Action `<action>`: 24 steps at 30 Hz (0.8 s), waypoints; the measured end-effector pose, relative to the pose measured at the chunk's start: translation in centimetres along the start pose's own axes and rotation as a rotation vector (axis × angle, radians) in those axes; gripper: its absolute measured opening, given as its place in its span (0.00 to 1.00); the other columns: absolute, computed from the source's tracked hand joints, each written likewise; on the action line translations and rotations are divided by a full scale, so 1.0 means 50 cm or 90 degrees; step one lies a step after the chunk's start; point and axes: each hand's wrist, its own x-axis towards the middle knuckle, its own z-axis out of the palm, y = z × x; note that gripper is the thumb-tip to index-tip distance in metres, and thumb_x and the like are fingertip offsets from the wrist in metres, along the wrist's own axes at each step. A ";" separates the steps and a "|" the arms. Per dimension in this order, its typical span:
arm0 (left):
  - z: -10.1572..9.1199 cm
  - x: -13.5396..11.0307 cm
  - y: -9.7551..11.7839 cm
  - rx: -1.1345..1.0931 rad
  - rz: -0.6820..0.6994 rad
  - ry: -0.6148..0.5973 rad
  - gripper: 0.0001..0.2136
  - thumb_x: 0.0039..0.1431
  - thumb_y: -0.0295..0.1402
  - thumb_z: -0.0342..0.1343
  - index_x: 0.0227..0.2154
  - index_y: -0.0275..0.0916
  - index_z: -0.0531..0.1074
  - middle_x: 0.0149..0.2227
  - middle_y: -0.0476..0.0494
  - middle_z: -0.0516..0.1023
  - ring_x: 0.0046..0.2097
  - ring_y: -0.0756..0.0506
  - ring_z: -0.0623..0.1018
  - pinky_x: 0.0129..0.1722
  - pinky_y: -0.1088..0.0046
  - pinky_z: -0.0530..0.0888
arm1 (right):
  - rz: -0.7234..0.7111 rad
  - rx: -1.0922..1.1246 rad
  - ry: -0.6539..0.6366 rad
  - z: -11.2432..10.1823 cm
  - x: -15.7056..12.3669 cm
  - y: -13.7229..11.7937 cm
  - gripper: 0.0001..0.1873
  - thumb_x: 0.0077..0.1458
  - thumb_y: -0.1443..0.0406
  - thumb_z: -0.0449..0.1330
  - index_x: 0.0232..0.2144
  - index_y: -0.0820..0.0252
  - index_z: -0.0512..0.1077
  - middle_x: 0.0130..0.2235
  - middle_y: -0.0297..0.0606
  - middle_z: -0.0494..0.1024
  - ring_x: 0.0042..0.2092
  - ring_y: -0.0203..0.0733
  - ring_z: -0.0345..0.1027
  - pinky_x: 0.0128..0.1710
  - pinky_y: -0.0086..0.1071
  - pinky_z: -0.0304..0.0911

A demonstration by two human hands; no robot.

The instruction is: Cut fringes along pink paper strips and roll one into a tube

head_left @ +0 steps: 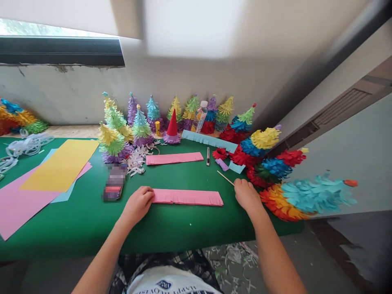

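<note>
A pink fringed paper strip (188,197) lies across the green table (171,228) in front of me. My left hand (138,204) rests on its left end with the fingers curled down onto the paper. My right hand (246,194) is closed around the near end of a thin wooden stick (225,178), just right of the strip. A second pink fringed strip (174,158) lies farther back.
Many paper cone trees (141,126) line the wall and the table's right side (275,167). A red cone (172,124), a light blue fringed strip (210,141), a cutter (208,156), a glue stick (157,128), a bottle (200,115), yellow and pink sheets (58,167) and a blurred dark object (114,182) sit around.
</note>
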 end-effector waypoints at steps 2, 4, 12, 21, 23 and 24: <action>0.020 -0.024 0.009 -0.032 -0.034 0.059 0.10 0.60 0.28 0.47 0.33 0.40 0.74 0.43 0.39 0.75 0.48 0.42 0.73 0.49 0.64 0.70 | -0.051 0.084 0.005 -0.020 -0.002 -0.022 0.13 0.55 0.77 0.45 0.38 0.68 0.68 0.39 0.54 0.70 0.41 0.51 0.68 0.38 0.39 0.62; 0.033 -0.028 0.021 -0.075 -0.054 0.089 0.10 0.59 0.28 0.47 0.33 0.40 0.74 0.41 0.40 0.75 0.47 0.43 0.74 0.50 0.64 0.70 | -0.161 0.231 0.013 -0.047 -0.009 -0.059 0.12 0.59 0.73 0.45 0.40 0.64 0.67 0.42 0.49 0.70 0.42 0.46 0.68 0.40 0.35 0.63; 0.001 0.015 0.023 -0.118 -0.131 0.131 0.10 0.58 0.26 0.47 0.35 0.39 0.73 0.36 0.43 0.76 0.39 0.45 0.76 0.41 0.69 0.72 | -0.490 0.244 -0.033 -0.129 -0.017 -0.260 0.15 0.58 0.74 0.48 0.40 0.58 0.72 0.40 0.41 0.73 0.38 0.39 0.67 0.34 0.28 0.58; -0.011 0.065 0.028 -0.061 -0.081 -0.062 0.09 0.52 0.22 0.53 0.30 0.39 0.77 0.33 0.44 0.75 0.34 0.47 0.75 0.36 0.73 0.70 | -0.535 0.256 -0.031 -0.097 0.019 -0.340 0.11 0.60 0.68 0.53 0.38 0.56 0.75 0.38 0.40 0.74 0.37 0.38 0.68 0.32 0.27 0.55; -0.002 0.073 0.031 -0.046 -0.096 -0.071 0.10 0.51 0.21 0.53 0.28 0.39 0.78 0.32 0.44 0.74 0.33 0.47 0.74 0.35 0.72 0.70 | -0.520 0.282 -0.033 -0.090 0.025 -0.338 0.10 0.59 0.68 0.53 0.37 0.56 0.75 0.38 0.39 0.75 0.38 0.38 0.68 0.32 0.27 0.55; 0.000 0.076 0.031 -0.039 -0.103 -0.074 0.10 0.51 0.20 0.53 0.27 0.39 0.78 0.32 0.43 0.74 0.33 0.46 0.74 0.36 0.72 0.70 | -0.515 0.296 -0.041 -0.087 0.030 -0.334 0.10 0.59 0.68 0.54 0.36 0.57 0.76 0.38 0.39 0.75 0.38 0.39 0.68 0.32 0.27 0.56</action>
